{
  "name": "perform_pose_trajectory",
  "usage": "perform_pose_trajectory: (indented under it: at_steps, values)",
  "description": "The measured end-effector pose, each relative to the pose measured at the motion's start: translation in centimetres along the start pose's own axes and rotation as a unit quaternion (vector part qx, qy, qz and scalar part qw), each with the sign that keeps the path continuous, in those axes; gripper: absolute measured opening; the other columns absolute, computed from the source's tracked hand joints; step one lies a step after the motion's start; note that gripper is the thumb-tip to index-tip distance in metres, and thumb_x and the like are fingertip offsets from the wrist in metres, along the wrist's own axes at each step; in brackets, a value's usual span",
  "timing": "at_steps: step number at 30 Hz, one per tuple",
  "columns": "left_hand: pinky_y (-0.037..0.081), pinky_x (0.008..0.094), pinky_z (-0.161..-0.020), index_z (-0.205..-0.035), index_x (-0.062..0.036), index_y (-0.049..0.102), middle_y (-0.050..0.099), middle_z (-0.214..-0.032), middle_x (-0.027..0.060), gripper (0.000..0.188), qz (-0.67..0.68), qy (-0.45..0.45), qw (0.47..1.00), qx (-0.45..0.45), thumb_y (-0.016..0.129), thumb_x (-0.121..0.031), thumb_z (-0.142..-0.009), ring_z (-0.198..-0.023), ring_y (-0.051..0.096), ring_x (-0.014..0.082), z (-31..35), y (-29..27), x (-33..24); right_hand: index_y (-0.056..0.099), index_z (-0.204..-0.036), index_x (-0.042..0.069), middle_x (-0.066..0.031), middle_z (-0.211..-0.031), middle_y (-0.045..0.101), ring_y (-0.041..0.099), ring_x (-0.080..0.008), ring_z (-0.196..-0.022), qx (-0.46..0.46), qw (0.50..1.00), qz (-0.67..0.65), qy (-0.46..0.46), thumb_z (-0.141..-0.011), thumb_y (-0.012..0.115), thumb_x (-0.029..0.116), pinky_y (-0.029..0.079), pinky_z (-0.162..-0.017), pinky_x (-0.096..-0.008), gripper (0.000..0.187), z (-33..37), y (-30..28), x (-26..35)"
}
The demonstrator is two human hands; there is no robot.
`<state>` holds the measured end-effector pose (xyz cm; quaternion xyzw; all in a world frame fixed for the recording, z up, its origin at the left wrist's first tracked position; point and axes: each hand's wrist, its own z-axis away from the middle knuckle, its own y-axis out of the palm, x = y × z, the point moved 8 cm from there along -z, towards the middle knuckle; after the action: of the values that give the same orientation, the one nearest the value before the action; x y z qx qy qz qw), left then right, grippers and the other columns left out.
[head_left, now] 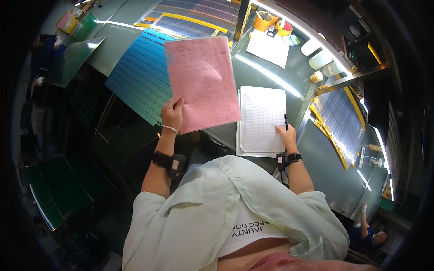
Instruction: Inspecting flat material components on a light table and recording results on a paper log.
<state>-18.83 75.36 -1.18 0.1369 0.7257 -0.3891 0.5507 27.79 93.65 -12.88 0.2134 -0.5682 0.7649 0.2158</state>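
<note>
My left hand (172, 115) grips a pink printed sheet (203, 83) by its lower left edge, thumb on top. The sheet looks glossy, as if in a clear sleeve, and is held up over the bench edge. Behind it lies a large blue-green panel (138, 74) with rows of small dark marks, partly covered by the sheet. My right hand (287, 137) is closed at the right edge of a stack of white gridded paper forms (260, 119), thumb on the top page. A black pen (285, 121) sticks up beside that hand; whether the fingers hold it is unclear.
The grey-green bench (266, 79) carries a white sheet (269, 47), tape rolls (262, 21) and white bottles (321, 58). Yellow-edged striped panels lie at the back and on the right (339, 117). People in dark blue stand at far left (47, 54) and lower right (365, 235).
</note>
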Motion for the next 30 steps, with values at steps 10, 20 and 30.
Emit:
perform_pose_trajectory:
  at_steps: [10, 20, 30]
  values:
    - [0.044, 0.0319, -0.06, -0.085, 0.0018, 0.062, 0.062, -0.068, 0.0115, 0.024, 0.152, -0.191, 0.956, 0.165, 0.063, -0.022, -0.081, -0.06, 0.054, 0.0156, 7.5, 18.3, 7.5, 0.062, -0.081, 0.005, 0.004, -0.059, 0.048, 0.039, -0.0044, -0.048, 0.138, 0.959, -0.24, 0.065, -0.085, 0.061, 0.031, 0.031, -0.043, -0.0214, 0.025, 1.2, 0.9, 5.7]
    - [0.043, 0.039, -0.073, -0.107, -0.0041, 0.054, 0.057, -0.093, 0.0108, 0.051, -0.173, 0.036, 0.973, 0.147, 0.071, -0.036, -0.072, -0.086, 0.054, 0.0271, 6.7, 16.9, -0.9, 0.065, -0.079, -0.002, -0.0005, -0.071, 0.06, 0.05, -0.0059, -0.063, 0.125, 0.943, -0.294, 0.092, -0.076, 0.071, 0.018, 0.039, -0.058, -0.0198, 0.021, 3.0, 2.0, 3.9]
    - [0.042, 0.0385, -0.09, -0.103, -0.0075, 0.062, 0.056, -0.112, 0.01, 0.045, -0.159, 0.326, 0.876, 0.317, 0.071, -0.037, -0.069, -0.106, 0.049, 0.0286, 12.2, 21.2, -3.2, 0.064, -0.076, -0.002, 0.001, -0.066, 0.058, 0.048, -0.0061, -0.057, 0.051, 0.938, -0.332, 0.083, -0.077, 0.072, 0.026, 0.038, -0.051, -0.0214, 0.029, 3.7, 4.3, 5.3]
